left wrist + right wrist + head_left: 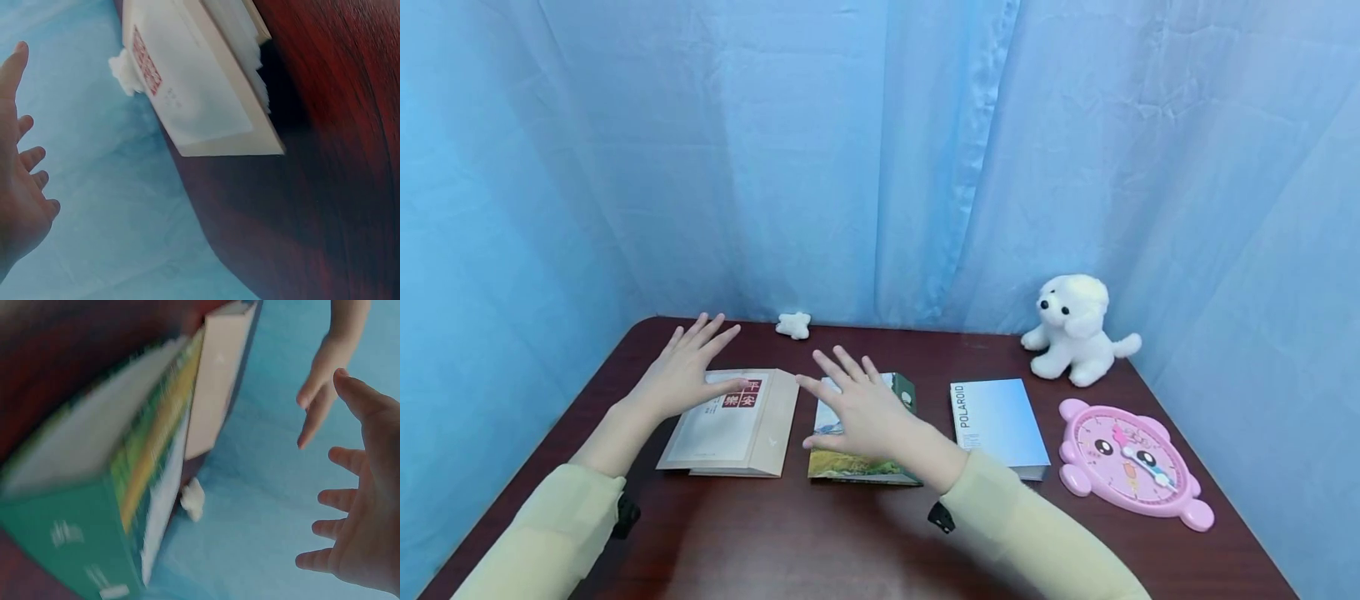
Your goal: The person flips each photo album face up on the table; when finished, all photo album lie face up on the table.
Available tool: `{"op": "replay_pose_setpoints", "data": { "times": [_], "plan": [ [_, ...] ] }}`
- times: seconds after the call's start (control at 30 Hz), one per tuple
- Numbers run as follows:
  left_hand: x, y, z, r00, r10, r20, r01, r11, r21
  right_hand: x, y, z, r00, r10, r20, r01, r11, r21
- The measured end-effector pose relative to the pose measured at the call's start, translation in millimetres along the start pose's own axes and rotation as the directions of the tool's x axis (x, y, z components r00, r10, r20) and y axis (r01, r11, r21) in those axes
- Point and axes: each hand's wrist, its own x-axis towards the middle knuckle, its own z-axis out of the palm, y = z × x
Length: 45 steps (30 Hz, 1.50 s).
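Note:
My left hand (681,375), its fingers spread, is over the cream book (718,433) with a red square of characters on its cover. Fingers splayed too, my right hand (865,412) hovers above a book with a landscape cover (857,467) and a green spine (72,540). Both wrist views show a gap between the hands and the books, with nothing held. To the right lies a blue-and-white book marked POLAROID (1000,425). Part of the landscape cover is hidden behind my right hand.
A white plush dog (1071,333) sits at the back right of the dark wooden table (760,533). Before it lies a pink clock (1131,458) with a cartoon face. A small white fluffy thing (793,325) is at the back edge, near the blue curtain (805,167).

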Motion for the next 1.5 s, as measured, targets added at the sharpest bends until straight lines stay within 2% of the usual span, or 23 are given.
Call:
{"op": "replay_pose_setpoints", "data": {
  "times": [0.23,0.43,0.63,0.83,0.97,1.13,1.27,1.5],
  "plan": [
    [11.9,-13.1,13.6,0.999,-0.03,0.045,0.032,0.999,-0.035,14.3,-13.1,33.5,0.999,-0.024,0.032,0.024,1.0,-0.001],
    [19.9,-20.8,30.9,0.996,-0.036,0.083,0.042,0.997,-0.071,24.1,-20.8,59.7,0.995,-0.043,0.09,0.043,0.999,0.001],
    [24.3,-23.0,53.1,0.993,-0.005,0.118,0.022,0.989,-0.149,31.7,-32.8,78.1,0.988,-0.055,0.146,0.056,0.998,-0.001],
    [26.9,-20.7,69.6,0.992,0.047,0.118,-0.026,0.983,-0.181,36.6,-43.7,90.4,0.981,-0.028,0.19,0.029,1.0,-0.002],
    [27.1,-18.8,72.7,0.992,0.044,0.117,-0.021,0.981,-0.193,40.1,-46.1,93.8,0.986,-0.017,0.168,0.018,1.0,-0.008],
    [30.2,-16.3,72.3,0.989,0.017,0.146,0.017,0.972,-0.235,42.8,-45.0,92.7,0.991,-0.014,0.135,0.014,1.0,-0.001],
    [33.4,-14.8,71.0,0.985,-0.002,0.171,0.051,0.957,-0.286,43.5,-41.5,93.5,0.992,0.011,0.129,-0.016,0.999,0.039],
    [35.7,-11.6,68.4,0.985,-0.018,0.169,0.079,0.929,-0.362,44.9,-36.8,92.0,0.99,0.024,0.137,-0.041,0.992,0.118]
  ]
}}
